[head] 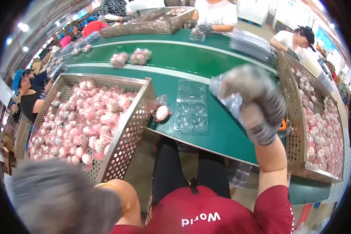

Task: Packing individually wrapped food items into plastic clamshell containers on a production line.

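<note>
My left hand (64, 199), in a grey glove, is raised close to the camera at the lower left. It is heavily blurred and partly covers the near end of a perforated metal crate (128, 128) full of film-wrapped eggs (90, 122). On the right, my right hand (254, 102), also gloved and blurred, is over a bluish clear plastic stack or bag (229, 101); whether it grips this cannot be told. Between the hands an opened clear plastic egg carton (192, 108) lies on the green work surface (163, 84). One wrapped egg (163, 113) sits left of it.
A second perforated crate (295, 131) of wrapped eggs stands at my right. Two filled packs (130, 58) rest on the green conveyor belt (178, 55). Across it are a stack of clear cartons (251, 44), another crate (140, 27) and a co-worker's gloved hands (203, 29).
</note>
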### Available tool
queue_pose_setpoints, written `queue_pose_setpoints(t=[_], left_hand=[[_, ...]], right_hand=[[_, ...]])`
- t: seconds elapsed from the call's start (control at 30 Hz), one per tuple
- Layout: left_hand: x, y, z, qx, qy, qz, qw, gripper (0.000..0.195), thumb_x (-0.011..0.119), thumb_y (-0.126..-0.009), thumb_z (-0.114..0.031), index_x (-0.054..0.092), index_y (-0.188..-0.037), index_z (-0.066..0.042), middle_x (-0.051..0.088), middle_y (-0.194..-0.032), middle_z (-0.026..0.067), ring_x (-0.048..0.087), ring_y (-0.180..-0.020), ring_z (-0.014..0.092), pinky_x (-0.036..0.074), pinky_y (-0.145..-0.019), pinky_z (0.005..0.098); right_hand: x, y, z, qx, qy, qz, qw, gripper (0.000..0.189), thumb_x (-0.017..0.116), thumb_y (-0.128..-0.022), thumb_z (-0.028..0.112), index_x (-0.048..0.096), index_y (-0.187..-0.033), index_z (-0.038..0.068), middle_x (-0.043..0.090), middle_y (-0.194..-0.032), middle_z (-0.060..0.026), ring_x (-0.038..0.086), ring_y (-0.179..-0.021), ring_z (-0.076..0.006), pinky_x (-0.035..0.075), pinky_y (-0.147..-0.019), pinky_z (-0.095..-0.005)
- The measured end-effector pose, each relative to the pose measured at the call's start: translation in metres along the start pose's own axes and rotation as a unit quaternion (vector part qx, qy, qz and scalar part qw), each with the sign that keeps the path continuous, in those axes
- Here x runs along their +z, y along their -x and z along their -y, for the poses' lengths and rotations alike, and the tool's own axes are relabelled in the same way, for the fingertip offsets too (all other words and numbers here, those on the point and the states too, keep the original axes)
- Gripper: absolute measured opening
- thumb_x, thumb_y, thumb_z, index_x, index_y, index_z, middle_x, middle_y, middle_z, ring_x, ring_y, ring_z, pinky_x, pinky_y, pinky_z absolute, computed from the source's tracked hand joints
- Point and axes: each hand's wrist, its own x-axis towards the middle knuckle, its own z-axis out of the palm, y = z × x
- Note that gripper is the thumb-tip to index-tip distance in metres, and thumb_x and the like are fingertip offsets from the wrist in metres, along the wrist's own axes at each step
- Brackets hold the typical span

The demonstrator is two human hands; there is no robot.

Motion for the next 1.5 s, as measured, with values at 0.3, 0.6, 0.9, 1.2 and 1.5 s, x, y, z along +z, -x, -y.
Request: queue_pose_setpoints(t=[0.3, 0.6, 0.9, 1.2, 1.5], left_hand=[[0.060, -0.009, 0.012, 0.117, -0.271, 0.107, 0.950, 0.023, 0.049, -0.091, -0.021, 0.065, -0.105, -0.013, 0.061, -0.080, 0.0028, 0.056, -0.065, 0.010, 0.042, -0.056, 0.0247], [0.049, 0.116, 0.079, 0.131, 0.118, -0.187, 0.966, 0.014, 0.055, -0.087, -0.009, 0.066, -0.089, 0.000, 0.064, -0.088, 0.0099, 0.061, -0.077, 0.021, 0.050, -0.066, 0.0336], [-0.068, 0.232, 0.181, -0.445, -0.799, -0.182, 0.361, 0.051, 0.064, -0.081, -0.029, 0.051, -0.127, -0.010, 0.051, -0.129, 0.0158, 0.057, -0.106, 0.031, 0.048, -0.086, 0.0434], [-0.079, 0.246, 0.181, -0.454, -0.734, -0.245, 0.441, 0.054, 0.068, -0.078, -0.011, 0.047, -0.127, -0.004, 0.055, -0.123, 0.0166, 0.056, -0.109, 0.035, 0.048, -0.091, 0.0396], [-0.074, 0.242, 0.189, -0.299, -0.704, -0.316, 0.561, 0.060, 0.073, -0.073, -0.005, 0.048, -0.128, -0.007, 0.029, -0.142, 0.0182, 0.041, -0.123, 0.033, 0.041, -0.100, 0.0400]], right_hand=[[0.007, 0.036, -0.006, 0.097, -0.102, 0.137, 0.981, 0.028, 0.063, -0.081, 0.000, 0.063, -0.109, 0.004, 0.064, -0.104, -0.0128, 0.061, -0.099, -0.0291, 0.048, -0.087, -0.0371], [0.021, 0.102, -0.078, 0.239, -0.086, 0.072, 0.965, 0.023, 0.062, -0.085, 0.002, 0.063, -0.108, 0.004, 0.065, -0.103, -0.0101, 0.061, -0.100, -0.0243, 0.048, -0.088, -0.0343], [0.034, 0.172, -0.121, 0.294, 0.069, -0.001, 0.953, 0.014, 0.059, -0.084, 0.001, 0.064, -0.097, 0.003, 0.065, -0.092, -0.0114, 0.063, -0.087, -0.0246, 0.050, -0.080, -0.0317], [0.051, 0.180, -0.132, 0.379, 0.190, 0.069, 0.903, 0.049, 0.067, -0.079, 0.010, 0.052, -0.125, 0.005, 0.044, -0.133, -0.0141, 0.045, -0.120, -0.0279, 0.046, -0.092, -0.0371], [0.040, 0.175, -0.136, 0.423, 0.086, 0.038, 0.901, 0.047, 0.067, -0.078, 0.010, 0.054, -0.123, 0.004, 0.046, -0.131, -0.0151, 0.054, -0.106, -0.0256, 0.049, -0.084, -0.0318]])
